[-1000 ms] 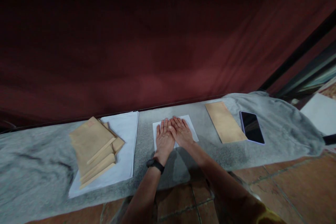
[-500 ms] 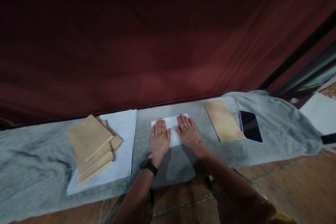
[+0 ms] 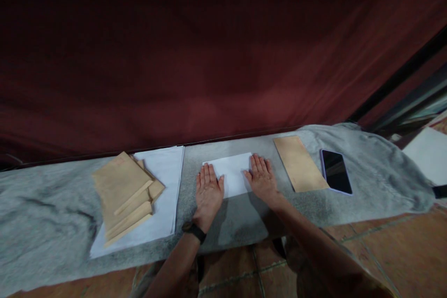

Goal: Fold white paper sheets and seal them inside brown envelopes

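A small white sheet of paper (image 3: pixel 233 174), seemingly folded, lies flat on the grey cloth in front of me. My left hand (image 3: pixel 209 192) rests palm down over its left end, fingers stretched out and pointing away from me. Over the right end lies my right hand (image 3: pixel 262 179), also flat, with the thumb apart from the fingers. Neither hand grips anything. Between them the middle of the paper shows. A single brown envelope (image 3: pixel 301 164) lies to the right of my right hand.
At the left, several brown envelopes (image 3: pixel 120 181) lie overlapped on a stack of large white sheets (image 3: pixel 164 214). A phone (image 3: pixel 336 171) touches the single envelope's corner. Grey cloth (image 3: pixel 42 223) covers the narrow surface. Behind it hangs a dark red curtain (image 3: pixel 216 74).
My hands have slid apart along the white paper, the left one to the left and the right one to the right. More of the paper's middle shows now.
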A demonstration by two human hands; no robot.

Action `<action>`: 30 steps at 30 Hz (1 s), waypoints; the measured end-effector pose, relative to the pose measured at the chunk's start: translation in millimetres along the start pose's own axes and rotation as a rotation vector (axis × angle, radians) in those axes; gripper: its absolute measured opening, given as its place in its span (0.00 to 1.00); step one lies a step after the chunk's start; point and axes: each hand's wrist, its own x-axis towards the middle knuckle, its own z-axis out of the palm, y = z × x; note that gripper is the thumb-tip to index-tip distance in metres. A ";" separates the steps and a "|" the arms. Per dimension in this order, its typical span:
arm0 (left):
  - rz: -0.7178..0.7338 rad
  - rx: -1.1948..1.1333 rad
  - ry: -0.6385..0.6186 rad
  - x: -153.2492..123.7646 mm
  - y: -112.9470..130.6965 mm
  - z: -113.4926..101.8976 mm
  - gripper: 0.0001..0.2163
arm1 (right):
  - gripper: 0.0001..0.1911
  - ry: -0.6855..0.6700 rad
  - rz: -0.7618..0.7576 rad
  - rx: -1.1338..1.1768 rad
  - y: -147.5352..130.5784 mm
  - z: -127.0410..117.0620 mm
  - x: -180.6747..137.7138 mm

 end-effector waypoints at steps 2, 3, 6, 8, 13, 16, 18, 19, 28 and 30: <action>-0.015 0.006 0.032 -0.5 -1.3 -0.9 0.29 | 0.33 0.009 0.027 -0.002 1.1 -2.4 -0.1; -0.013 0.008 0.046 -1.0 -0.8 -1.8 0.29 | 0.33 0.006 0.032 0.005 -0.1 -4.1 0.3; 0.047 -0.013 0.055 -7.2 8.8 -4.3 0.28 | 0.31 -0.035 -0.011 0.063 -12.8 -9.4 1.5; 0.110 -0.040 0.034 -15.9 20.4 -3.7 0.29 | 0.30 -0.076 -0.076 0.126 -27.3 -11.7 0.1; 0.171 -0.042 -0.021 -37.3 40.8 4.8 0.30 | 0.28 -0.147 -0.209 0.224 -54.6 -12.5 -13.1; 0.172 -0.043 -0.020 -40.7 38.7 8.1 0.30 | 0.29 -0.136 -0.212 0.194 -51.6 -12.1 -19.9; 0.155 -0.047 -0.010 -40.5 35.0 7.8 0.30 | 0.29 -0.117 -0.223 0.168 -44.2 -11.9 -22.0; 0.141 -0.047 -0.007 -40.2 33.3 6.9 0.30 | 0.29 -0.107 -0.232 0.157 -40.0 -11.8 -22.4; 0.082 -0.014 -0.046 -39.3 26.5 -10.9 0.32 | 0.32 -0.105 -0.232 0.064 -8.4 -12.0 -22.6; 0.087 -0.002 -0.064 -38.7 26.1 -13.7 0.33 | 0.32 -0.107 -0.226 0.054 -2.1 -12.6 -22.6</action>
